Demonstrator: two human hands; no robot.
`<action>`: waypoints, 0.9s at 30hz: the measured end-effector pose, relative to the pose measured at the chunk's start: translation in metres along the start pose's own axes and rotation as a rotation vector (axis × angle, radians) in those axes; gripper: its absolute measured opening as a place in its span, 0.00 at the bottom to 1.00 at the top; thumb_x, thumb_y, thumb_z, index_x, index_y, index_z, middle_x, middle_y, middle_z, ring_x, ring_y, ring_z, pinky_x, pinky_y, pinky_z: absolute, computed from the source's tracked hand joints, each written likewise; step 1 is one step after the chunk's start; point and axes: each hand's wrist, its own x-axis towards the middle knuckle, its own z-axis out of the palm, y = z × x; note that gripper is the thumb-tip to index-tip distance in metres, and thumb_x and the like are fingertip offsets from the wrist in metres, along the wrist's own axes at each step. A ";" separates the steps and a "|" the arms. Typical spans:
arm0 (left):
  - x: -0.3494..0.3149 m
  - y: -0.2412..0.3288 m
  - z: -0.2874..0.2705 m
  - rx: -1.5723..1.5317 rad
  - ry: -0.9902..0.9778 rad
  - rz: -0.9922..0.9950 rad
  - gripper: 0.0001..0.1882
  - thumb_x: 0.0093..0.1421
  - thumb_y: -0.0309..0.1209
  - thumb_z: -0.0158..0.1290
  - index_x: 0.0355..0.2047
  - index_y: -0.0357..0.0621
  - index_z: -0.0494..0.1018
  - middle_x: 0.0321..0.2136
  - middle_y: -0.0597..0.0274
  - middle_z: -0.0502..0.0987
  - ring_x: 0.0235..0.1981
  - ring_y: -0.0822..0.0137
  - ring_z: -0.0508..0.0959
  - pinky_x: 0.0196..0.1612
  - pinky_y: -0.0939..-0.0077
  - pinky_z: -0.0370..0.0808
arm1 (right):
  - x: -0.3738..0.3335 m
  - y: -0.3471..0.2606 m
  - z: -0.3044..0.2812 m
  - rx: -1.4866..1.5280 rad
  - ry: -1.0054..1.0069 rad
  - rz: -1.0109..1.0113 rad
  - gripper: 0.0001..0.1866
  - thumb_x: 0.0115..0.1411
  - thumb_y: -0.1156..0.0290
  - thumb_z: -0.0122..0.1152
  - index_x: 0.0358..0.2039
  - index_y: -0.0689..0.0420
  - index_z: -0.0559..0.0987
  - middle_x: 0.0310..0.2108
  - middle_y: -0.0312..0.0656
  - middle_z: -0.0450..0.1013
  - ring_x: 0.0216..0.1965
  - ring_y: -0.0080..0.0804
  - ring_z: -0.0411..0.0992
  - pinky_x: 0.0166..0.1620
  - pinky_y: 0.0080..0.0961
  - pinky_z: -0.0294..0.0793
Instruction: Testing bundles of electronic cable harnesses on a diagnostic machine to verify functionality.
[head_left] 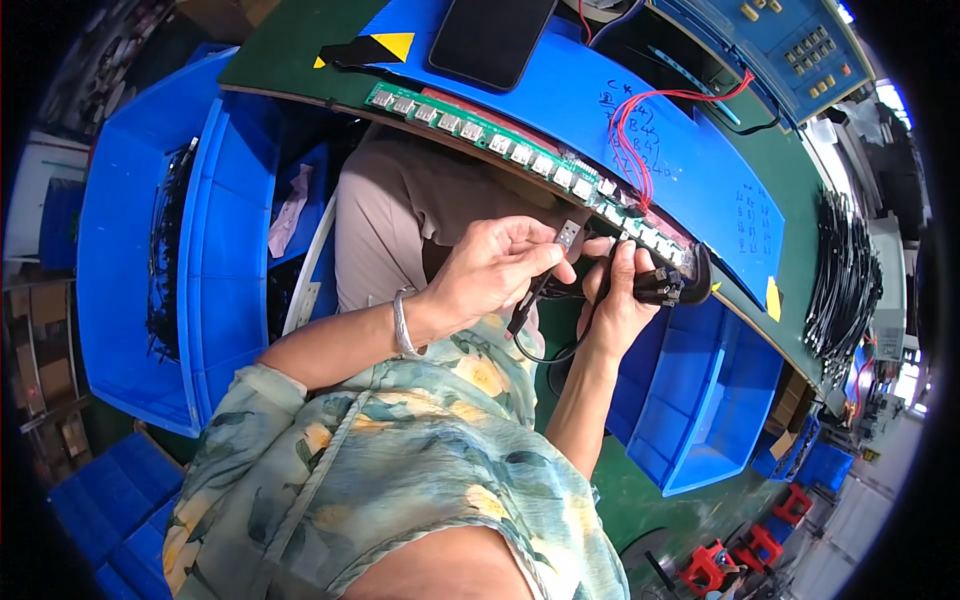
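My left hand [495, 270] pinches a black USB cable by its plug [568, 235], whose metal end points up toward the board. My right hand [618, 300] is closed at the front edge of the table, thumb and fingers gripping a black cable end against the row of sockets. Its tip is hidden by the fingers. A loop of black cable [550, 358] hangs between both hands. Along the table edge runs a long green circuit board [480, 133] with a row of metal sockets. Just right of my right hand is a bundle of black cable plugs [665, 287].
Red wires [640, 110] run from the board to a blue test box [800, 50]. A phone [490, 40] lies on a blue sheet [580, 90]. Black cables [845, 270] are heaped at right. Blue bins stand left [225, 270] and right [690, 410] below the table.
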 end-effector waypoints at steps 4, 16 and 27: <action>0.003 0.000 0.001 0.000 0.002 0.006 0.07 0.56 0.27 0.45 0.32 0.38 0.68 0.24 0.58 0.75 0.08 0.87 0.58 0.10 0.93 0.54 | 0.004 0.000 0.004 0.043 0.007 -0.045 0.10 0.56 0.70 0.49 0.21 0.62 0.71 0.10 0.33 0.61 0.07 0.14 0.50 0.10 0.13 0.44; 0.007 -0.001 0.001 0.024 0.036 0.044 0.06 0.56 0.27 0.46 0.32 0.36 0.67 0.22 0.57 0.74 0.08 0.86 0.58 0.10 0.93 0.53 | 0.007 -0.007 0.009 0.190 0.003 0.114 0.12 0.56 0.70 0.47 0.23 0.66 0.73 0.07 0.31 0.57 0.07 0.14 0.48 0.11 0.15 0.41; 0.019 0.007 0.008 -0.129 0.102 0.052 0.06 0.55 0.27 0.47 0.29 0.36 0.67 0.20 0.57 0.73 0.07 0.87 0.56 0.09 0.93 0.50 | 0.004 -0.012 0.012 0.181 0.013 0.123 0.11 0.56 0.71 0.49 0.21 0.65 0.72 0.08 0.33 0.60 0.07 0.14 0.49 0.11 0.13 0.43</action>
